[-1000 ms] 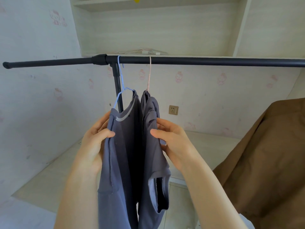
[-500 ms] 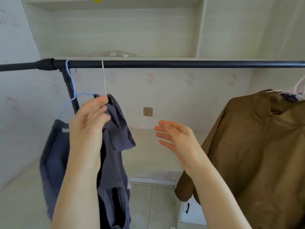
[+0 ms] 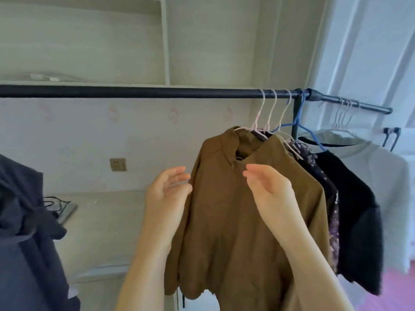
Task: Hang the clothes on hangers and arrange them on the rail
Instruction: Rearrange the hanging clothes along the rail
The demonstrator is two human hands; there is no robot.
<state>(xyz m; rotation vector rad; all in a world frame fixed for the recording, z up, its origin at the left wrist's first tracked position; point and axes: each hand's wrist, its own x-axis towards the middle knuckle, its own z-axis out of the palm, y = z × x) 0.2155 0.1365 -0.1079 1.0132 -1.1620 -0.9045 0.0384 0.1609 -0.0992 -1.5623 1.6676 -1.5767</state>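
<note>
A person's two bare hands rise before a brown jacket (image 3: 242,212) hanging on a black rail (image 3: 134,92) that runs level from left to right across the room, just under a pale wall shelf (image 3: 89,83). The jacket hangs long axis straight down, collar up at the hanger and scalloped hem at the bottom, its front turned toward the viewer and slightly left. The left hand (image 3: 167,194) is open, fingers loosely curved, holding nothing, its fingertips just beside the jacket's left sleeve edge. The right hand (image 3: 269,189) is likewise open and empty, palm turned inward, in front of the jacket's chest below the collar; whether it touches the cloth cannot be told. The jacket's pale pink hanger (image 3: 258,117) hooks over the rail beside two more pink hooks, and a blue hanger (image 3: 301,124) sits by the rail's upright post. Behind the jacket, packed close along the rail, hang a dark floral-print garment (image 3: 323,176), a fuzzy black top (image 3: 357,216) and, farthest right, a white top (image 3: 386,176). A dark garment (image 3: 24,232) hangs at the left edge, well apart from the others. A wall socket (image 3: 118,164) sits on the papered wall behind, above a pale ledge where a black cord (image 3: 56,203) lies.
</note>
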